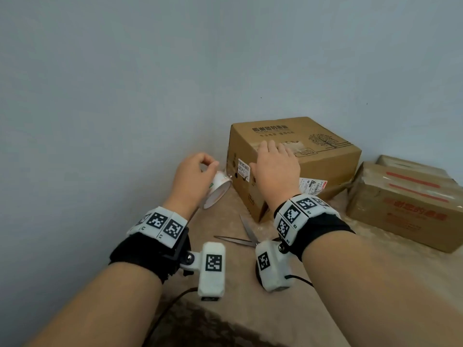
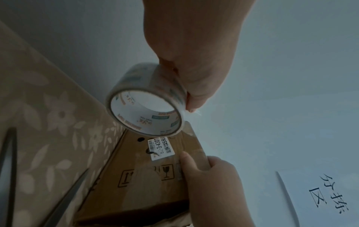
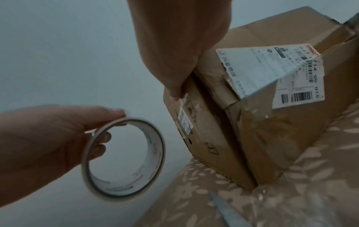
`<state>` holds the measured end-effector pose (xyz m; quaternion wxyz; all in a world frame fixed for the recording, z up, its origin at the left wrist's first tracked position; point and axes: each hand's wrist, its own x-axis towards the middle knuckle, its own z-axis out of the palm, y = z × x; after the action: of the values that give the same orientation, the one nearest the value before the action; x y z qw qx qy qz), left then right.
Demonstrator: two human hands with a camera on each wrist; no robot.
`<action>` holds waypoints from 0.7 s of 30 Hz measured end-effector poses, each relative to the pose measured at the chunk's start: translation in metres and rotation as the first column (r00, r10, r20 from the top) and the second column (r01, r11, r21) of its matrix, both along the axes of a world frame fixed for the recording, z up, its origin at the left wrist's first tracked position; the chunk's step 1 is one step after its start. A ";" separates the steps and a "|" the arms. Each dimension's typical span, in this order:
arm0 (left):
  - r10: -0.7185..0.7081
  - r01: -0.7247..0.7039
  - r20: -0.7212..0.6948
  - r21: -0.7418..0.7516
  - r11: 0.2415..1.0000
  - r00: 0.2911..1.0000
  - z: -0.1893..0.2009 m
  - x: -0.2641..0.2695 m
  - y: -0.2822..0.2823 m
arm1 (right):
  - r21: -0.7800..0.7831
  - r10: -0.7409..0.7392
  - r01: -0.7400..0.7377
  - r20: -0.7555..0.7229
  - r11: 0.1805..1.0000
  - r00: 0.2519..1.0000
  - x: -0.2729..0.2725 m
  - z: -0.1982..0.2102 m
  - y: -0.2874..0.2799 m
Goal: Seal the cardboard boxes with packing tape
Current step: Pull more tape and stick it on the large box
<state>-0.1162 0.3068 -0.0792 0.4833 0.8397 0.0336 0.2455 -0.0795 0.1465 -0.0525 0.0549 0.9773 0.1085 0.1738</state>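
Observation:
A closed cardboard box stands on the patterned table by the wall. My right hand lies flat over its near top edge, and the thumb presses on the box's left side above a small white label. My left hand grips a roll of clear packing tape just left of that side, in the air. In the left wrist view the roll hangs close above the box's side. A loose tape end shows at my left thumb.
Open scissors lie on the table in front of the box, between my wrists. Two more cardboard boxes with red print sit to the right. A torn shipping label hangs off the box's near face. The wall stands close behind and left.

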 end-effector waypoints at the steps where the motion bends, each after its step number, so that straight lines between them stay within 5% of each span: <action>1: -0.008 0.008 -0.002 -0.010 1.000 1.000 -0.001 0.002 0.001 | -0.021 -0.006 0.006 0.002 1.000 1.000 0.000 0.000 0.001; 5: -0.045 0.045 -0.012 0.012 0.999 0.999 0.000 0.007 -0.002 | 0.009 0.028 -0.028 0.010 1.000 1.000 0.002 0.001 -0.001; 7: -0.145 0.142 0.020 0.102 0.985 0.989 0.006 0.006 -0.004 | 0.154 0.159 -0.154 -0.019 0.976 0.987 0.000 0.009 -0.012; 9: -0.276 0.266 0.002 0.265 0.927 0.961 0.014 0.005 -0.007 | 0.334 0.333 -0.297 -0.055 0.894 0.941 -0.003 0.020 -0.029; 13: -0.439 0.416 -0.089 0.530 0.739 0.894 0.027 0.013 -0.021 | 0.357 0.510 -0.423 -0.199 0.833 0.837 0.003 0.029 -0.059; 16: -0.491 0.481 -0.135 0.528 0.700 0.861 0.036 0.018 -0.034 | 0.438 0.553 -0.423 -0.225 0.793 0.802 0.009 0.028 -0.062; 21: -0.474 0.503 -0.189 0.471 0.725 0.860 0.040 0.021 -0.041 | 0.296 0.516 -0.435 -0.309 0.850 0.799 0.013 0.029 -0.071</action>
<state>-0.0957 0.2657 -0.0396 0.2928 0.9214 -0.2404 0.0861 -0.0664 0.0758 -0.0236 -0.1163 0.9328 0.3411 0.0011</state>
